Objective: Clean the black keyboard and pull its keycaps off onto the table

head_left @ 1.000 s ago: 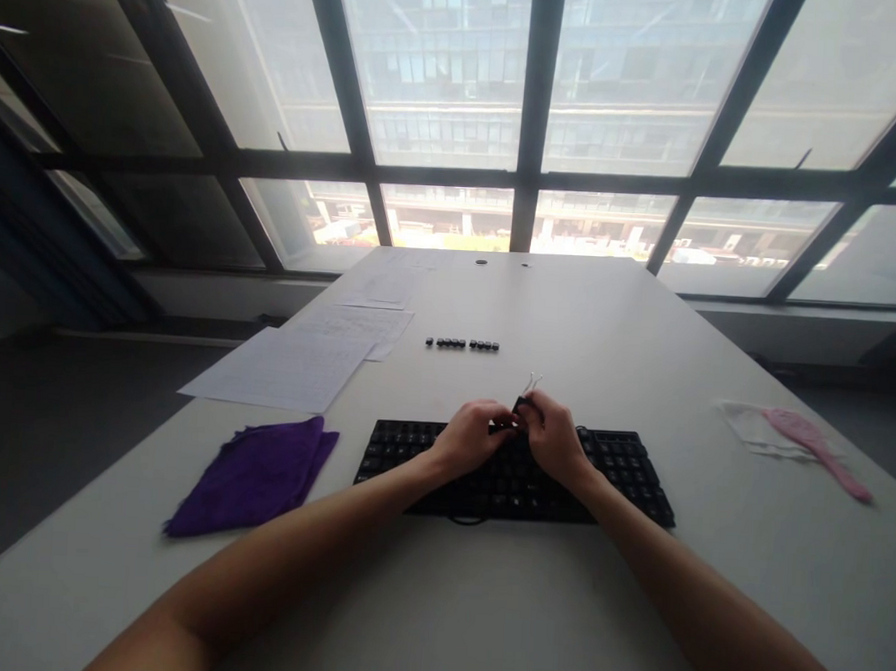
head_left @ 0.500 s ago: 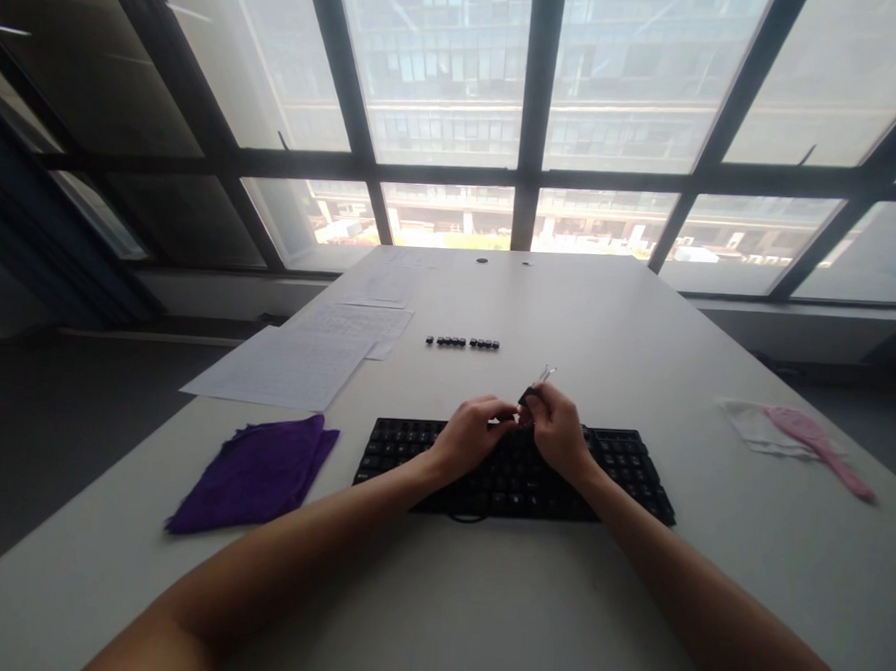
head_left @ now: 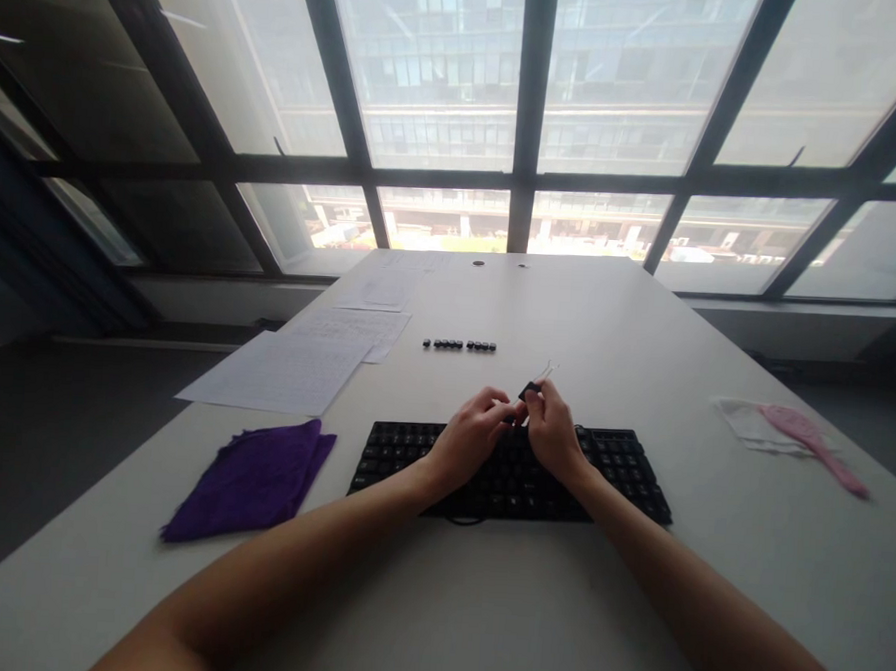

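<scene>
Above the back edge of a black keyboard [head_left: 625, 470], my two hands meet with their fingers close together. My right hand [head_left: 554, 426] is closed around a small tool with a black handle [head_left: 528, 391] and thin wire prongs [head_left: 549, 370], which looks like a keycap puller; the prongs point up and away from me. In the fingertips of my left hand [head_left: 473, 432] is a small black piece [head_left: 509, 417] that looks like a keycap, partly hidden by the fingers. Both forearms cross over the keyboard and cover many of its keys.
Beyond the keyboard, several loose black keycaps [head_left: 448, 345] stand in a row. To the left lie a folded purple cloth [head_left: 249, 480] and sheets of paper [head_left: 273, 366]. A pink brush [head_left: 803, 434] rests on a white cloth [head_left: 744, 427] at the right. Windows [head_left: 447, 75] rise behind the table.
The small black piece at my left fingertips has come into clearer sight. My left fingers have shifted slightly upward, while my right hand keeps its hold on the tool.
</scene>
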`<act>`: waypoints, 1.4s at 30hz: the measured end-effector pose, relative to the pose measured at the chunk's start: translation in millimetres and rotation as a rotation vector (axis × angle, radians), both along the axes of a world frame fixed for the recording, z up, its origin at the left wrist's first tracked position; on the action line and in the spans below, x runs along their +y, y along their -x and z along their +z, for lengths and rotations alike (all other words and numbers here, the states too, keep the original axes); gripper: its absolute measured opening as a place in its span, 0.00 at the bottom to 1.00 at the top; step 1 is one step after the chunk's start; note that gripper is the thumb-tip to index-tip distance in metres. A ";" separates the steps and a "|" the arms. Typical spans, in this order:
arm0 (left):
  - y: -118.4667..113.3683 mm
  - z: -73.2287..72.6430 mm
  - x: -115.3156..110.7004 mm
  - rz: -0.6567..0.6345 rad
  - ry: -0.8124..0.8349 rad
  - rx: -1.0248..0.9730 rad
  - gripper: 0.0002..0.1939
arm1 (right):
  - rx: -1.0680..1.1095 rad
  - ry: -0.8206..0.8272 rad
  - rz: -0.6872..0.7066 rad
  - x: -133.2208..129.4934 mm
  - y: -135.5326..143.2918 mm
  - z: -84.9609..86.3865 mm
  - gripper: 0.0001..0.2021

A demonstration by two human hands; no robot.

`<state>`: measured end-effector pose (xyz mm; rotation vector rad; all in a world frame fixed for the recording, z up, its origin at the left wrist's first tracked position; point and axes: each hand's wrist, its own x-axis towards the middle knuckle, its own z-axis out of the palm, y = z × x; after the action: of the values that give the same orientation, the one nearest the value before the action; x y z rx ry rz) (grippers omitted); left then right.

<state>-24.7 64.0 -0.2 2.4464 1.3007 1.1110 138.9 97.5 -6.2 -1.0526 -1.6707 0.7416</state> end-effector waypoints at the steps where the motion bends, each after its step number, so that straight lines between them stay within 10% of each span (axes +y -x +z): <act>1: -0.4 -0.2 -0.6 0.014 -0.024 0.027 0.13 | 0.009 0.000 0.006 0.4 0.1 -0.3 0.08; 7: 1.5 16.3 2.0 -0.025 -0.047 -0.067 0.07 | 0.065 -0.002 -0.015 2.2 0.6 -2.0 0.09; 12: 8.6 29.5 53.6 0.075 0.070 -0.117 0.07 | 0.091 0.008 -0.012 3.6 1.5 -5.4 0.09; 24: -0.9 -5.8 173.8 0.256 0.081 0.280 0.03 | 0.076 0.008 0.001 4.2 0.7 -3.2 0.07; 42: 5.1 -6.4 188.9 0.383 0.039 0.263 0.08 | 0.093 0.027 0.023 4.9 0.4 -2.6 0.08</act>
<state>-29.9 252.9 -6.7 2.4405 1.9131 0.8384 138.5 102.4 -8.8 -1.0040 -1.5996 0.8185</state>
